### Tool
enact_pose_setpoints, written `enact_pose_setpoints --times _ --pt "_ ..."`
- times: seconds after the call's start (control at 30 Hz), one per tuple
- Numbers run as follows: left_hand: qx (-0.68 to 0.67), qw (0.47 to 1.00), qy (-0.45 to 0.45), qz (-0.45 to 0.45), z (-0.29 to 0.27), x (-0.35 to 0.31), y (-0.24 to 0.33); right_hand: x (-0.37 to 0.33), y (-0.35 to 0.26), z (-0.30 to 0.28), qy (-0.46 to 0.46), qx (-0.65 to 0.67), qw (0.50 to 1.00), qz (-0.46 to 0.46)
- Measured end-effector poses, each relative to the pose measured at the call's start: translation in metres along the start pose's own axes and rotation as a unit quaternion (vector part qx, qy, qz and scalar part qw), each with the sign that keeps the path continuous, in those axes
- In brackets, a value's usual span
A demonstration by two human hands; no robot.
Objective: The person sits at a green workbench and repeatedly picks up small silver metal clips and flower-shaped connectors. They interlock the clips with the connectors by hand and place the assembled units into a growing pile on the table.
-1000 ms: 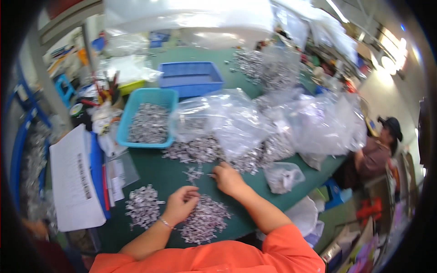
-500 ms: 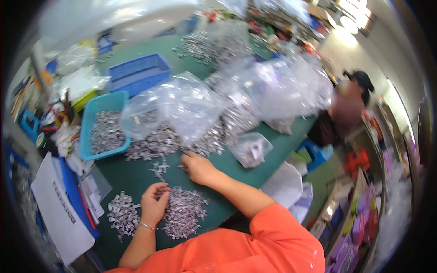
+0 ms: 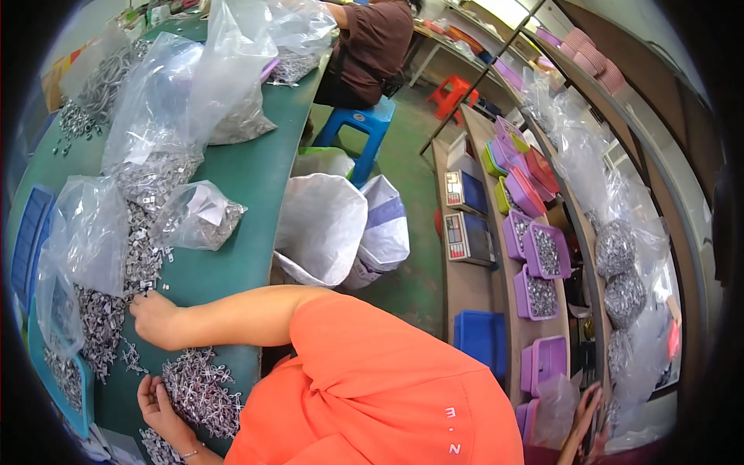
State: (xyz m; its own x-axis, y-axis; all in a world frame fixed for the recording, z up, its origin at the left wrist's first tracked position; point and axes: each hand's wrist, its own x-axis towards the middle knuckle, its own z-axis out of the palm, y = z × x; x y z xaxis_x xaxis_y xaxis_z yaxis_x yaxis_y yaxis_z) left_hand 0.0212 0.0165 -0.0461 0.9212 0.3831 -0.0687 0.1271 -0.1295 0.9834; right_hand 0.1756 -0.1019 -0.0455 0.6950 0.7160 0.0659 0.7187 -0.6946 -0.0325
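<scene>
My right hand [image 3: 157,320] is closed, its fingertips at the edge of a long heap of small grey metal pieces [image 3: 101,329]; what they pinch, if anything, is too small to make out. Below it my left hand [image 3: 161,409] has its thumb and fingers curved but apart, and no held piece shows. A pile of small silvery clip-like metal pieces [image 3: 203,391] lies beside the left hand, close to my body. A few such pieces [image 3: 133,358] lie loose between the two hands. Another small pile [image 3: 160,448] is partly hidden by my left wrist.
On the green table [image 3: 252,170] are clear plastic bags [image 3: 198,217] of metal parts, a teal tub [image 3: 84,395] and a blue tray [image 3: 32,240]. White sacks [image 3: 322,225] stand beside it. Purple bins [image 3: 542,360] line a shelf. Another person [image 3: 380,46] sits beyond; someone's hand [image 3: 583,422] shows lower right.
The view has swung to the right, so the shelves now show and the table sits at the left. My right hand stays by the heap; my left hand's fingers look less closed.
</scene>
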Motion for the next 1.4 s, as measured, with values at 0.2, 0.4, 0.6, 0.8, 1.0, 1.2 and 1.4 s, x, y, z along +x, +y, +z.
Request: enact_pose_setpoints --times 0.2,0.4,0.6,0.8,1.0,1.2,1.4 --pt "0.003 1.000 -0.004 0.007 -0.003 0.002 0.000 -0.020 0.007 -0.008 0.076 0.042 0.996 -0.008" --pt "0.012 1.000 0.000 0.007 -0.002 0.001 0.004 -0.020 0.006 0.000 0.103 0.062 0.993 0.015" --pt "0.004 1.000 -0.010 0.008 -0.007 0.004 -0.002 -0.020 0.015 0.001 0.068 0.117 0.991 0.013" --pt "0.006 1.000 -0.009 0.008 -0.006 0.001 -0.001 -0.025 0.014 -0.001 0.056 0.095 0.994 0.024" --pt "-0.011 1.000 -0.018 0.000 -0.006 0.001 -0.005 -0.023 0.020 -0.015 0.012 0.258 0.966 0.014" --pt "-0.010 1.000 0.017 0.017 0.003 -0.005 0.014 0.000 0.008 -0.025 0.041 0.316 0.947 0.038" --pt "-0.085 0.996 -0.007 0.024 0.003 -0.006 0.011 -0.012 0.006 -0.035 0.149 0.354 0.923 -0.038"
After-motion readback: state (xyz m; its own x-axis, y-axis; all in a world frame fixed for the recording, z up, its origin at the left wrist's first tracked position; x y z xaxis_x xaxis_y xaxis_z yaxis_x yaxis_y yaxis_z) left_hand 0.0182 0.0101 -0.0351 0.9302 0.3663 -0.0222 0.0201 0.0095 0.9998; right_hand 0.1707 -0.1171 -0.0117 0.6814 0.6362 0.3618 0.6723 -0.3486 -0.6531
